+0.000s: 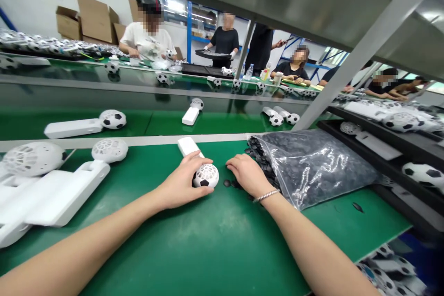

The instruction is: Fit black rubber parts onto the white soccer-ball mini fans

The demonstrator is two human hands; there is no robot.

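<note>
White lattice ball (206, 175), just one, under left hand (180, 180)

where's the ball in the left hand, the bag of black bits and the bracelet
ball (207, 175): head view, on its black-and-white shell
bag (312, 171): head view, on the clear plastic's middle
bracelet (266, 196): head view, on the band's middle

No words, numbers or brands can be read; the print on a co-worker's white T-shirt (147, 47) is too blurred to tell.
</note>
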